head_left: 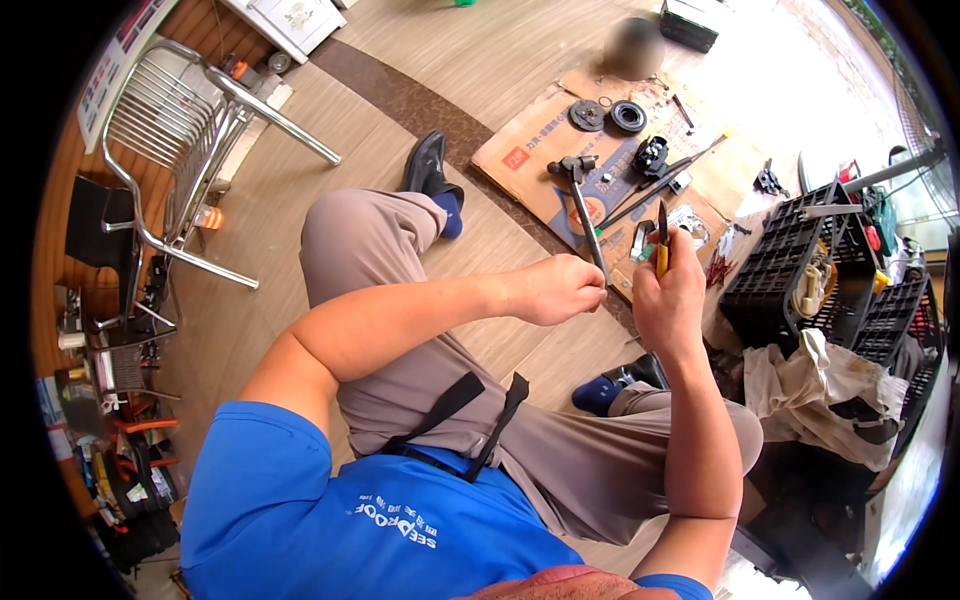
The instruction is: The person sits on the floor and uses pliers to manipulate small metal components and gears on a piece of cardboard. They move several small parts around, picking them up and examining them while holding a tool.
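Head view: right hand [672, 295] clamps a yellow-handled tool [662, 260], best angled clear of left hand [562, 290], whose fingers press together, contents unclear.

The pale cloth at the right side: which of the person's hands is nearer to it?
Right. The right hand, gripping a yellow-handled tool, is above and left of the pale cloth in the picture; the left hand is farther left.
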`<state>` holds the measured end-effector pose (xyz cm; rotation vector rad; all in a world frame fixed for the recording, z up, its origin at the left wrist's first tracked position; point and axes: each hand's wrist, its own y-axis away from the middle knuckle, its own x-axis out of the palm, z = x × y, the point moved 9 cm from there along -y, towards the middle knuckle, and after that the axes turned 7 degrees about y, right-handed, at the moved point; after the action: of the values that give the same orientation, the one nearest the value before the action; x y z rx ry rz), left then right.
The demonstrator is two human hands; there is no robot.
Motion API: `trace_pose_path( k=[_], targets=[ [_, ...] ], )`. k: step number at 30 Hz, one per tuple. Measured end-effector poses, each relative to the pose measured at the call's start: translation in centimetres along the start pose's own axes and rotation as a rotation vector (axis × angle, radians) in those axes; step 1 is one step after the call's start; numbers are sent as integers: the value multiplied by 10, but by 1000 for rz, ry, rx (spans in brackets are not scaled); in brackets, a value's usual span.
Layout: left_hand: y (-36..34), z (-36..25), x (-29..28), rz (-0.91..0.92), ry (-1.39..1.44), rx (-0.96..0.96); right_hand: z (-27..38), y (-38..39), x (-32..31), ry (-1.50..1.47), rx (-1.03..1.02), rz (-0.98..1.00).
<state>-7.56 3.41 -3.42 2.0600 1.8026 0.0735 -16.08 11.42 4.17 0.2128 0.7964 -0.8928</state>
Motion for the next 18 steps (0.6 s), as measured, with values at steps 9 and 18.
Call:
trace_pose_path(
  k=[9, 18],
  targets=[
    [1, 2, -2, -14, -21, -15, 2, -1, 2, 18, -5, 20],
    [2, 0, -2, -38, -63, 7, -2, 0, 0, 34, -5, 15]
  ],
)
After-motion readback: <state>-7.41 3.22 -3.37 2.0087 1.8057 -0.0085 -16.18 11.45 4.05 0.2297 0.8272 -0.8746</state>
